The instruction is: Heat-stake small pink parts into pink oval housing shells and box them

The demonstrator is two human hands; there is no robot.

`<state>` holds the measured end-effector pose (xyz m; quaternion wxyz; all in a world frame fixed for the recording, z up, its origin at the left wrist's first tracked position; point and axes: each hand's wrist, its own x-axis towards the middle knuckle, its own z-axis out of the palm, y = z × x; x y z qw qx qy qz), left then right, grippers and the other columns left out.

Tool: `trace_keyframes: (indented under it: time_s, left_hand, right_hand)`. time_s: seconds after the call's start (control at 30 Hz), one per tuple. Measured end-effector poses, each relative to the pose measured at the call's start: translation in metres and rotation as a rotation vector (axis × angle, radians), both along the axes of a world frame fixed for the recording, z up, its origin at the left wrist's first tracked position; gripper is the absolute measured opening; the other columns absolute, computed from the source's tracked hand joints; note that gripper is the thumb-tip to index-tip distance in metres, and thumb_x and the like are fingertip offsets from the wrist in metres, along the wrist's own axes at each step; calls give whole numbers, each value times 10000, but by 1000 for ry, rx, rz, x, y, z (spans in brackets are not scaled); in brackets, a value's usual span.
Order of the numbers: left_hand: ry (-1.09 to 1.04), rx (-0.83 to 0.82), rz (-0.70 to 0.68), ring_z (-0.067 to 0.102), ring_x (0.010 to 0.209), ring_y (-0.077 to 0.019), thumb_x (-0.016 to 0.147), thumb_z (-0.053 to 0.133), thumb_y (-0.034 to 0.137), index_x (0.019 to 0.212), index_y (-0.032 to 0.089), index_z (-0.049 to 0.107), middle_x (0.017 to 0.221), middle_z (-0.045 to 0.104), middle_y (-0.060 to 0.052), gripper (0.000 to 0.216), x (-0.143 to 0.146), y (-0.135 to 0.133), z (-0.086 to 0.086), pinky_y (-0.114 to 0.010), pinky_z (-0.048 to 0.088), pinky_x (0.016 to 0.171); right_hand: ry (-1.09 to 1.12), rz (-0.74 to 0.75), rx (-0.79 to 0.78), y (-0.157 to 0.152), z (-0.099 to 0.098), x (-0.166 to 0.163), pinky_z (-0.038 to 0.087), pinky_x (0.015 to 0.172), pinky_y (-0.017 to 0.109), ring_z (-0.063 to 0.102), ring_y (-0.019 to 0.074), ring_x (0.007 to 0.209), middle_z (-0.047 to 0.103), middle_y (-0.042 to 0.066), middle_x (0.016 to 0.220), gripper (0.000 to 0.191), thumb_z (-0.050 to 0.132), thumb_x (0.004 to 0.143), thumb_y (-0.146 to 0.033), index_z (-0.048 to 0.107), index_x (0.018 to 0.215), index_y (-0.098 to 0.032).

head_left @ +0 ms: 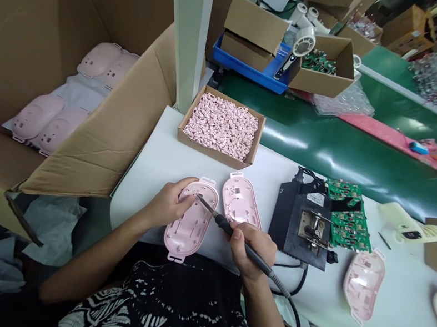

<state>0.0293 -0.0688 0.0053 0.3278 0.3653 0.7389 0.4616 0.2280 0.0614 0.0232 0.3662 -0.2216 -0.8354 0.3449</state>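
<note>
- Desk (148, 168): white, right under my work; the shell lies at its near edge, straight in front of me.
- Carton (8, 36): open, on the left, with more pink shells stacked inside, clear of my left elbow.
- Box (214, 154): on the desk's far side, full of small pink bits (223, 125).
- Station (287, 215): black, right of my work, with boards (348, 220) just beyond it to the right.
- Shell (190, 226): pink, hollow side up; a second shell (240, 195) lies just beside it on the right. I'd want mine steady before pressing.
- Left grip (171, 203): clamped on the shell's left rim towards the far end, thumb reaching inside. That thumb sits near the iron, so I'd best leave it a little room.
- Right grip (252, 248): closed round the iron (224, 225) like a pen. A loose wrist and slack in the cord (296, 318) should help control.
- Tip (203, 202): over the shell's far part; whether it touches, I cannot tell. I'd treat it as hot, press lightly and spare the walls.
</note>
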Motion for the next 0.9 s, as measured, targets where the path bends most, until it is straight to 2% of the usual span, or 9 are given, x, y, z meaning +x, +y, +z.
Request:
trace_keyframes:
  time_s: [0.23, 0.6, 0.9]
  left_hand:
    - [-1, 0, -1, 693, 929, -216, 923, 589, 347, 1318, 156, 607, 1075, 744, -63, 438, 0, 0, 2, -315, 543, 842]
    - [10, 11, -11, 679, 862, -194, 926, 593, 331, 1310, 157, 611, 1015, 738, -50, 423, 0, 0, 1, -295, 537, 811]
    - [-4, 6, -12, 679, 863, -194, 922, 586, 324, 1310, 155, 604, 1011, 742, -50, 424, 0, 0, 2, -295, 535, 797]
  right_hand:
    - [63, 54, 35, 1, -1, 1, 582, 510, 291, 708, 176, 536, 741, 9, 646, 153, 587, 887, -216, 651, 755, -262]
    - [62, 82, 78, 1, 5, 0, 589, 525, 265, 710, 160, 538, 743, -7, 657, 148, 579, 885, -150, 636, 794, -252]
    - [108, 86, 119, 3, 0, 0, 600, 562, 229, 719, 141, 567, 749, -11, 688, 127, 600, 863, -111, 643, 803, -215]
